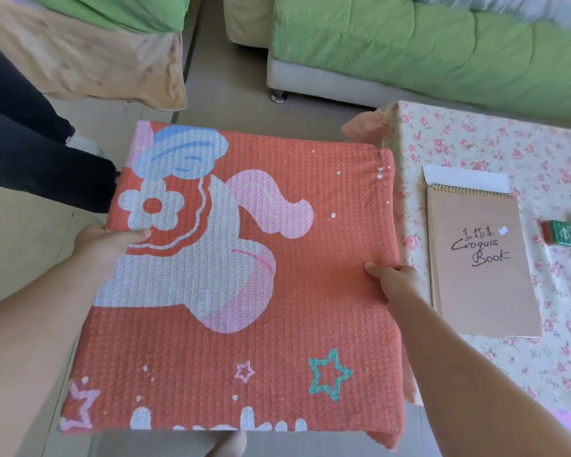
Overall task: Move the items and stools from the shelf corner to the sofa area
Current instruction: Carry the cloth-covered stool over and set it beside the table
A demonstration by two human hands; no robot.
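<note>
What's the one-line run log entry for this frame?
phase: carrying | left hand: gripping orange cushioned stool | right hand: gripping opposite edge | beside: floral table with sketchbook

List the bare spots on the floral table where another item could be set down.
On the floral-cloth table, free patches lie between the tan Croquis sketchbook and the far edge by the green sofa, and near the sketchbook's lower right. The right edge is crowded by the small green-and-red box. The orange cartoon-print stool borders the left.

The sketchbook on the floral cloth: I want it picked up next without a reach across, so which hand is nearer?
Right, probably. The right hand grips the orange cushion's edge beside the sketchbook; the left hand holds the far side.
</note>
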